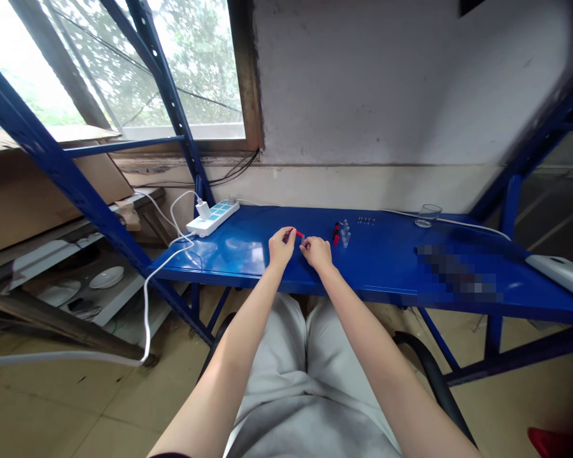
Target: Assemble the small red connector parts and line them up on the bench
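One short, slim red piece (299,234) in left hand (280,248).

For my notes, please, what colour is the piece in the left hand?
The piece is red, best seen in the head view.

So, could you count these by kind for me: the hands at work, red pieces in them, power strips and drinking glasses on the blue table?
Hands: 2 (left hand, right hand)
Red piece, at the left hand: 1
Power strip: 1
Drinking glass: 1
Total: 5
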Demonstrator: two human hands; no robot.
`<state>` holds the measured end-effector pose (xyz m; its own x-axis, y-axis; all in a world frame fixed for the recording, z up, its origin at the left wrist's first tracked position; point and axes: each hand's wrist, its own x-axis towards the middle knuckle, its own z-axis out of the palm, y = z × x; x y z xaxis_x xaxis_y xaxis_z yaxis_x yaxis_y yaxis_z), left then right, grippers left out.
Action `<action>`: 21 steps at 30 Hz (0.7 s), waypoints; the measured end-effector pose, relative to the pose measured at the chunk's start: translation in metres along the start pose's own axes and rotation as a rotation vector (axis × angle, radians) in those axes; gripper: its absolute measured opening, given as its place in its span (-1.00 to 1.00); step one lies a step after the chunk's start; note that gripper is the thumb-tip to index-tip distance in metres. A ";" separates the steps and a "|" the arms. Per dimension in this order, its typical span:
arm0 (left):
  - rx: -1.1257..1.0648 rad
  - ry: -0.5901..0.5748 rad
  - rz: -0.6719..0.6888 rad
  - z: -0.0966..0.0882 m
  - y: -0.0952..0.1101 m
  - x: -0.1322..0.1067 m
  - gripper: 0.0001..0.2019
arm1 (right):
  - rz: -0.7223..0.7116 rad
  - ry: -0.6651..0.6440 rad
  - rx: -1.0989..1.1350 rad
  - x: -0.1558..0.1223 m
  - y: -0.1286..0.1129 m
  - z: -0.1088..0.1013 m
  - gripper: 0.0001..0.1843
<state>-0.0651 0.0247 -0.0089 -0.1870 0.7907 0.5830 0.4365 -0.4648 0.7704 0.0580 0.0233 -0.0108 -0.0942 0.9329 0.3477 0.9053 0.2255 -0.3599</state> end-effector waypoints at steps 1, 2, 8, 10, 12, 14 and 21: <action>0.000 -0.001 0.007 0.000 0.000 0.000 -0.74 | -0.003 -0.001 0.000 0.000 0.000 0.000 -0.83; -0.002 0.001 0.014 0.000 0.000 0.000 -0.74 | -0.006 -0.001 0.000 0.000 0.000 0.000 -0.83; -0.030 0.016 0.063 0.002 -0.001 0.000 -0.71 | -0.006 0.016 -0.006 -0.001 -0.001 0.000 -0.84; -0.014 0.011 0.093 0.002 -0.001 0.000 -0.71 | -0.007 0.020 -0.009 -0.001 -0.002 -0.001 -0.84; 0.011 -0.004 0.144 0.001 0.000 -0.001 -0.70 | -0.008 0.025 -0.013 -0.001 -0.002 -0.001 -0.86; 0.042 -0.023 0.194 0.001 0.002 -0.002 -0.70 | -0.006 0.027 -0.015 -0.001 -0.003 -0.002 -0.87; 0.177 -0.090 0.222 0.001 0.005 -0.004 -0.76 | 0.000 0.084 0.009 0.000 -0.002 -0.001 -0.87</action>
<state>-0.0614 0.0194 -0.0079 0.0052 0.7134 0.7007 0.6058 -0.5598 0.5654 0.0569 0.0222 -0.0094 -0.0590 0.9059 0.4193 0.9014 0.2288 -0.3675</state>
